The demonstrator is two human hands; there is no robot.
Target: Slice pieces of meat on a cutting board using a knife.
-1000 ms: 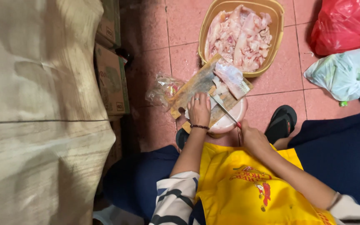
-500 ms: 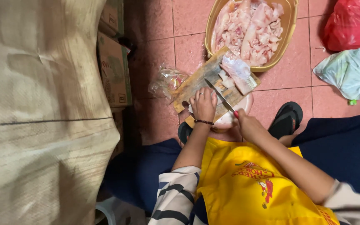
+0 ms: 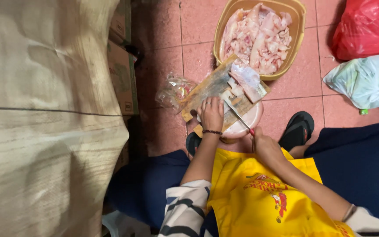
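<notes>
My left hand [image 3: 211, 115] lies flat on a wooden cutting board [image 3: 207, 90], fingers pressing on a pale piece of raw meat [image 3: 233, 91] near the board's middle. My right hand [image 3: 263, 145] grips a knife [image 3: 238, 116] by its red handle, the blade angled up towards the meat beside my left fingers. A larger strip of raw meat [image 3: 248, 81] rests at the board's far end. The board sits across a pink bowl [image 3: 248, 120] on the floor between my feet.
A tan basin [image 3: 298, 33] full of cut raw meat stands just beyond the board. A crumpled clear plastic bag [image 3: 174, 90] lies left of it. Red [image 3: 367, 26] and pale green [image 3: 365, 79] bags sit at right. Cardboard boxes [image 3: 121, 79] and a large sack [image 3: 36, 118] fill the left.
The view has shifted slightly, so the board and basin sit a little higher and further right. Both hands stay on the board and knife with little visible movement.
</notes>
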